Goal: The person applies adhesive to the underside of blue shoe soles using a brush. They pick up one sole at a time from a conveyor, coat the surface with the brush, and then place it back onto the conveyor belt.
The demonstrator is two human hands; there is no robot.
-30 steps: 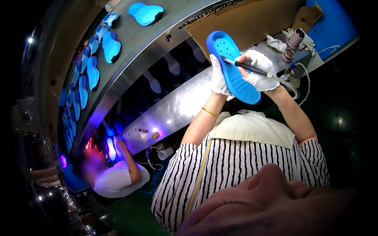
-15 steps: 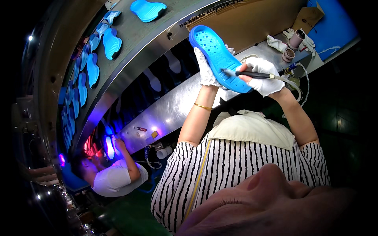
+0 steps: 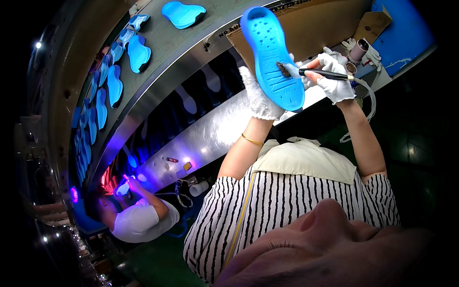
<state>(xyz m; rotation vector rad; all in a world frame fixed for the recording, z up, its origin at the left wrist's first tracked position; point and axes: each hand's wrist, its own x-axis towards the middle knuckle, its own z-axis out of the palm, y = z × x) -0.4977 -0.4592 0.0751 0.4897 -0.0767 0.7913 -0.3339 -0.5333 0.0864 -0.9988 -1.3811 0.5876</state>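
Observation:
A blue shoe sole (image 3: 269, 48) stands tilted in front of me, its dimpled inner face toward me. My left hand (image 3: 260, 99), in a white glove, grips it from behind along its lower left edge; most of those fingers are hidden by the sole. My right hand (image 3: 337, 82), gloved with bare thumb and fingertips, is closed on a black-handled brush (image 3: 330, 74). A pale tube (image 3: 368, 91) runs from the handle's rear end. The brush's bristles meet the sole's right side near mid-length, where a dark patch shows.
Several blue soles (image 3: 114, 86) lie on the conveyor (image 3: 160, 36) at left. A metal ledge (image 3: 205, 129) runs below it, with a small yellow block (image 3: 187, 166). At right are a cardboard box (image 3: 330, 28), cups (image 3: 357, 49) and white gloves (image 3: 373, 57). A co-worker (image 3: 143, 220) handles a sole at lower left.
My hands have raised the sole and turned it more upright. The brush has shifted from the sole's lower left part to its right side. Soles on the conveyor have slid slightly right.

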